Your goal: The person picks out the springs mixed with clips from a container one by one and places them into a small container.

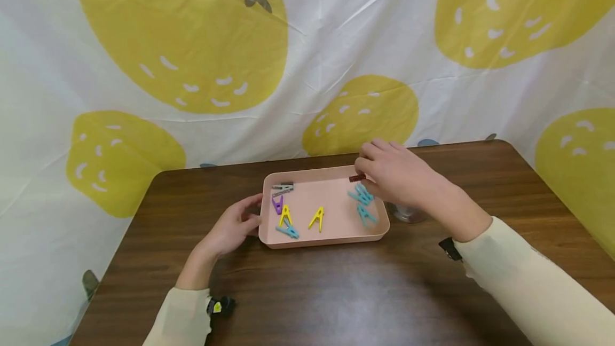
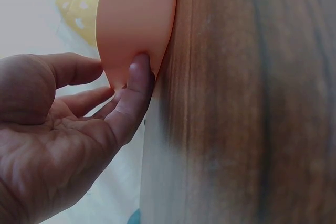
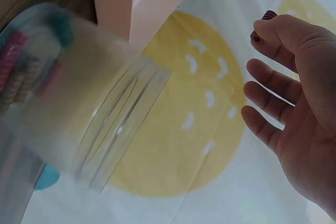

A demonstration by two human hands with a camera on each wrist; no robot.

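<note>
A shallow pink plastic tray (image 1: 331,238) sits on the dark wood-grain table (image 1: 336,292), and it is steadied at its left end by the left hand (image 1: 235,226). The fingers are kept straight and laid flat against the tray's outer wall rather than curled round it — in the left wrist view a fingertip (image 2: 137,69) is seen pressed to the rounded pink corner, apparently so that the tray does not slide.

Over the tray's far right corner the right hand (image 1: 399,175) is held, and a small dark red ridged clip (image 1: 357,178) is pinched between thumb and forefinger; its end is seen poking out above the fingertips (image 3: 261,34) in the right wrist view, while the other fingers are left loosely spread.

Inside the tray, plastic clothes pegs are scattered: a teal cluster (image 1: 362,199) just below the right hand, a yellow peg (image 1: 317,219) near the middle, and grey, purple, yellow and blue pegs (image 1: 284,210) along the left side. A clear jar (image 3: 79,93) holding more coloured pieces stands just beside the tray's right edge — largely hidden under the right wrist in the head view.
</note>
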